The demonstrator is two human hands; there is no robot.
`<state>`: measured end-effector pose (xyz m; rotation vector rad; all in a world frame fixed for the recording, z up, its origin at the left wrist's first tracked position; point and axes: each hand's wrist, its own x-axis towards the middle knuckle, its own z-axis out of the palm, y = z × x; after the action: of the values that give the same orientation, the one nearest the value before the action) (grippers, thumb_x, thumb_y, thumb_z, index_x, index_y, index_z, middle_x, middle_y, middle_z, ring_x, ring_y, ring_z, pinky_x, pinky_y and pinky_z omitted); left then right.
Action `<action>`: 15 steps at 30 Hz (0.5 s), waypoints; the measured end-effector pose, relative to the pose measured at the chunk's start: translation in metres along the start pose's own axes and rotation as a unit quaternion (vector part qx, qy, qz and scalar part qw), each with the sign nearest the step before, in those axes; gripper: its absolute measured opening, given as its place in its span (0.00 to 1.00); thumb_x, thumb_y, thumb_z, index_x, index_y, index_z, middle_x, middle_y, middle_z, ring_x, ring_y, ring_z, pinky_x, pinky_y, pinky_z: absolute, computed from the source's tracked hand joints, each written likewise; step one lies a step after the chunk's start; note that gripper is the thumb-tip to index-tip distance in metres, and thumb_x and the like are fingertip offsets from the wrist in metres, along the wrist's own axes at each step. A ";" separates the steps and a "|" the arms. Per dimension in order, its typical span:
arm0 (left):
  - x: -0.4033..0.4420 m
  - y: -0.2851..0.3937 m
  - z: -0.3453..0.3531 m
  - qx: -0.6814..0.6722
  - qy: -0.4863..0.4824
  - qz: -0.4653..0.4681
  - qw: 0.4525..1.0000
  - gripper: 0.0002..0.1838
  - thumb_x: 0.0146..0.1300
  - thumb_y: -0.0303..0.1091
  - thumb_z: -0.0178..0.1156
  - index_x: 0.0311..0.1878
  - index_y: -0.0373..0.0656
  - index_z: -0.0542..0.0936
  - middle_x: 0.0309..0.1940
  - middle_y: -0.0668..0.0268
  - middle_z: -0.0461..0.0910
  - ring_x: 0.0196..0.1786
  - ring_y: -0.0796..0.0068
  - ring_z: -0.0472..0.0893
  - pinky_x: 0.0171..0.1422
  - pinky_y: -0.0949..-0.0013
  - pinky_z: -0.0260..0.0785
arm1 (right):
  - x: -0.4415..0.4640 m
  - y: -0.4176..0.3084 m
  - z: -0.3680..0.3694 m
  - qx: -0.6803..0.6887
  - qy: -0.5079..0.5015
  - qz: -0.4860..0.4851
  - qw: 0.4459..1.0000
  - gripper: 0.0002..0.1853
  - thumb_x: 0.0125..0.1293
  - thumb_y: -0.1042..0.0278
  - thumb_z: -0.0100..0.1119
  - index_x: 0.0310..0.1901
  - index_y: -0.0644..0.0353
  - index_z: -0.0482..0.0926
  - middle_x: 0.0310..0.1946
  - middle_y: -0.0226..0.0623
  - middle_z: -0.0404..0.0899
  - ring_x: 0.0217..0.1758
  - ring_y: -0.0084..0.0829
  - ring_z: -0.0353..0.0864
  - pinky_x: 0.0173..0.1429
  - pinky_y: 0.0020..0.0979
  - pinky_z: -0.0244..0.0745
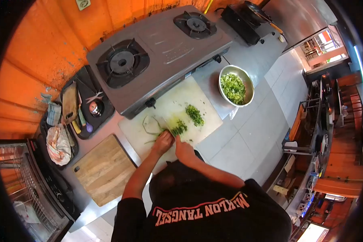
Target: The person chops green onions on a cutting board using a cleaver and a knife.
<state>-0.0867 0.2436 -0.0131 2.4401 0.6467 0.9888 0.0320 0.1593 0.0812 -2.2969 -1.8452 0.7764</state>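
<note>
On a white cutting board (181, 90) my left hand (164, 142) presses a bunch of long green stalks (151, 128) with curled fingers. Close beside it, my right hand (184, 150) is closed around a knife; the handle is mostly hidden in my fist and the thin blade is hard to make out against the board. Finely cut greens (179, 127) lie right in front of both hands. A second small heap of chopped greens (195, 115) rests farther right on the board. Thin stalk ends trail out to the left of my left hand.
A metal bowl (250, 89) of chopped greens stands right of the board. Behind is a two-burner gas stove (165, 44). To the left lie a wooden board (106, 169) and a black tray (107, 115) with utensils and cloths. A pan (252, 15) sits at the far right.
</note>
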 end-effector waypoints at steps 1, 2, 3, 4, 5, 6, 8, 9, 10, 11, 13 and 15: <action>-0.001 -0.007 0.004 0.007 -0.001 0.006 1.000 0.09 0.47 0.22 0.64 0.34 0.35 0.79 0.35 0.58 0.77 0.43 0.57 0.78 0.49 0.60 0.73 | -0.002 0.002 -0.001 0.002 -0.007 0.006 1.000 0.19 0.63 0.75 0.46 0.56 0.67 0.65 0.24 0.58 0.79 0.28 0.56 0.81 0.31 0.52 0.76; -0.012 0.000 0.010 0.006 -0.008 0.005 1.000 0.09 0.46 0.22 0.65 0.33 0.35 0.78 0.33 0.57 0.77 0.41 0.57 0.78 0.48 0.60 0.73 | -0.001 0.004 -0.001 0.003 -0.014 0.014 1.000 0.19 0.63 0.75 0.46 0.56 0.67 0.65 0.24 0.58 0.79 0.28 0.56 0.81 0.31 0.52 0.76; 0.001 0.012 -0.002 -0.024 0.014 -0.009 1.000 0.09 0.45 0.22 0.65 0.31 0.35 0.77 0.31 0.57 0.75 0.40 0.57 0.77 0.47 0.59 0.73 | 0.006 0.007 -0.001 0.010 -0.009 0.002 1.000 0.20 0.62 0.74 0.46 0.57 0.67 0.64 0.24 0.59 0.79 0.28 0.57 0.81 0.32 0.53 0.77; -0.002 0.012 0.002 -0.025 0.014 -0.007 1.000 0.09 0.45 0.22 0.65 0.31 0.35 0.77 0.31 0.57 0.75 0.40 0.57 0.77 0.47 0.59 0.73 | 0.017 0.007 -0.004 0.015 0.006 -0.017 1.000 0.21 0.62 0.74 0.46 0.58 0.67 0.63 0.25 0.59 0.79 0.29 0.58 0.82 0.34 0.54 0.77; -0.011 0.010 0.005 -0.027 -0.013 -0.012 0.999 0.11 0.44 0.22 0.66 0.32 0.34 0.78 0.32 0.56 0.76 0.40 0.55 0.77 0.47 0.58 0.73 | 0.014 0.008 0.000 0.016 -0.011 -0.009 1.000 0.23 0.61 0.74 0.47 0.60 0.67 0.62 0.26 0.60 0.79 0.30 0.58 0.82 0.35 0.55 0.77; -0.009 0.006 0.002 -0.024 -0.036 -0.012 0.999 0.12 0.42 0.21 0.66 0.34 0.33 0.78 0.34 0.54 0.76 0.41 0.52 0.77 0.47 0.57 0.73 | 0.007 0.007 0.000 0.018 0.000 -0.011 1.000 0.23 0.61 0.74 0.47 0.60 0.67 0.62 0.26 0.60 0.79 0.30 0.58 0.82 0.35 0.55 0.77; 0.006 -0.003 0.001 -0.018 0.027 0.020 0.999 0.14 0.42 0.21 0.67 0.36 0.32 0.79 0.37 0.54 0.78 0.44 0.52 0.78 0.51 0.57 0.73 | 0.000 0.008 0.000 0.028 -0.002 0.007 1.000 0.24 0.61 0.74 0.47 0.60 0.68 0.62 0.26 0.60 0.80 0.30 0.59 0.82 0.35 0.56 0.76; 0.000 0.007 -0.002 -0.009 0.014 0.004 1.000 0.13 0.43 0.21 0.66 0.36 0.33 0.79 0.38 0.54 0.78 0.45 0.54 0.78 0.52 0.58 0.73 | 0.005 0.013 0.003 0.021 -0.008 0.001 1.000 0.25 0.61 0.75 0.46 0.61 0.68 0.61 0.26 0.59 0.80 0.30 0.59 0.81 0.35 0.56 0.76; 0.000 0.012 -0.002 0.002 0.004 -0.008 1.000 0.12 0.45 0.21 0.66 0.36 0.34 0.80 0.38 0.55 0.79 0.46 0.57 0.79 0.53 0.60 0.73 | 0.010 0.016 0.005 0.019 -0.011 0.006 1.000 0.25 0.61 0.75 0.46 0.61 0.68 0.61 0.26 0.59 0.80 0.30 0.59 0.81 0.35 0.56 0.76; -0.003 0.013 0.001 -0.008 -0.001 -0.023 1.000 0.12 0.45 0.21 0.66 0.36 0.34 0.80 0.41 0.55 0.79 0.49 0.56 0.78 0.56 0.59 0.73 | 0.014 0.015 0.002 0.027 -0.017 -0.002 0.999 0.25 0.61 0.75 0.46 0.61 0.68 0.61 0.26 0.60 0.80 0.30 0.59 0.82 0.36 0.56 0.76; -0.007 0.016 0.003 0.009 0.001 -0.016 1.000 0.11 0.45 0.21 0.66 0.35 0.34 0.79 0.41 0.56 0.78 0.49 0.56 0.78 0.55 0.59 0.73 | 0.002 0.005 -0.005 0.038 -0.040 0.004 0.998 0.26 0.61 0.75 0.46 0.62 0.69 0.60 0.27 0.60 0.80 0.31 0.58 0.82 0.38 0.56 0.77; -0.004 0.016 0.001 0.025 0.015 -0.018 0.999 0.10 0.47 0.21 0.65 0.36 0.34 0.80 0.42 0.56 0.79 0.50 0.57 0.77 0.55 0.60 0.73 | -0.001 0.006 0.001 0.046 -0.034 0.003 0.998 0.25 0.62 0.75 0.45 0.62 0.69 0.61 0.27 0.60 0.80 0.31 0.58 0.82 0.38 0.56 0.77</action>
<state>-0.0847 0.2283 -0.0073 2.4525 0.7311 1.0074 0.0370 0.1568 0.0780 -2.2476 -1.7908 0.9319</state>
